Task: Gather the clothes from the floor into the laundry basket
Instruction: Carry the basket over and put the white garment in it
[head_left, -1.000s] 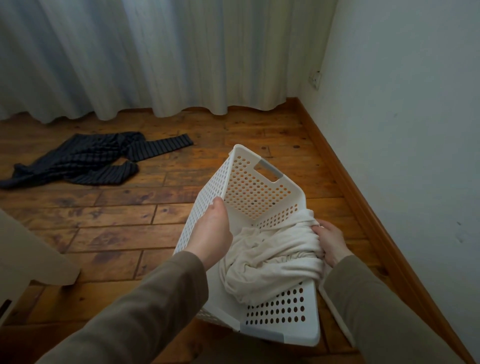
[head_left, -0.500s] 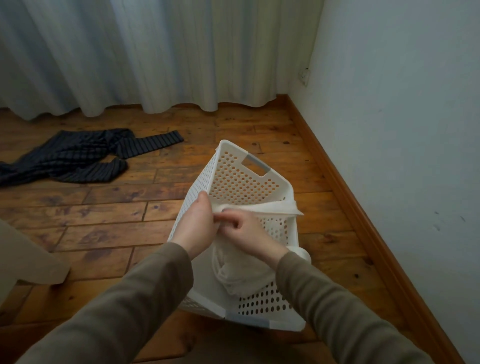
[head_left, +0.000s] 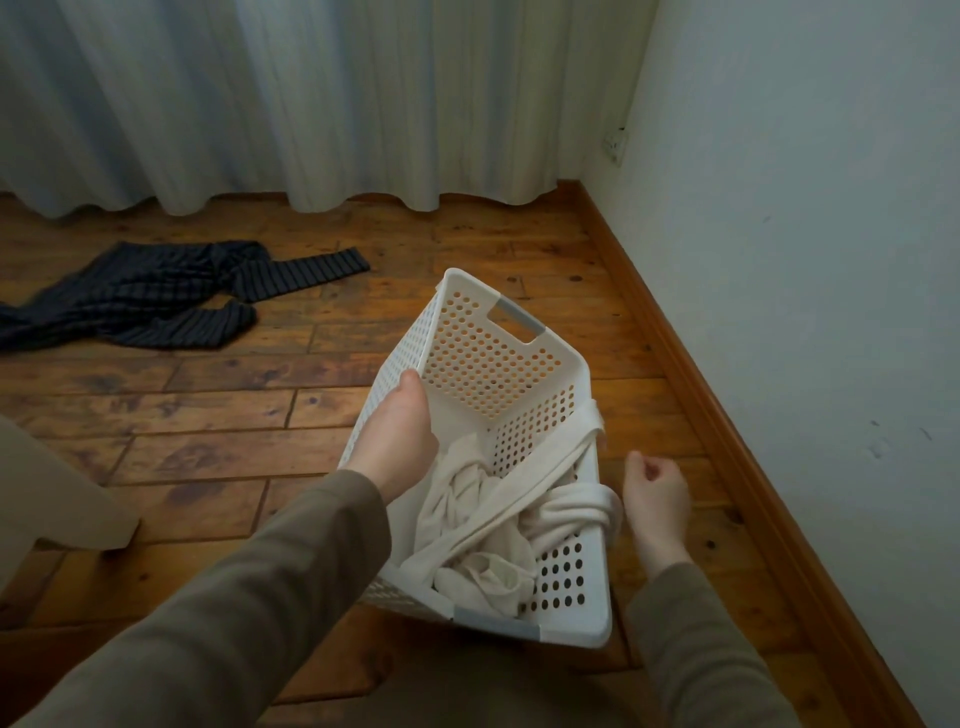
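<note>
In the room corner, on the wooden plank floor | white perforated plastic laundry basket, tilted, cream garment inside, strap over rim | left hand clamped on basket rim; right hand loosely curled, holding nothing, at basket's 3 o'clock | dark striped garment lies at 10 o'clock, well apart | step: first item stowed | next, likely: carry basket over, pick up striped garment.

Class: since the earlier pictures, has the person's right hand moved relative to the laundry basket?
Yes. The right hand has come out of the laundry basket and now hangs empty outside its right wall, toward the skirting board.
</note>
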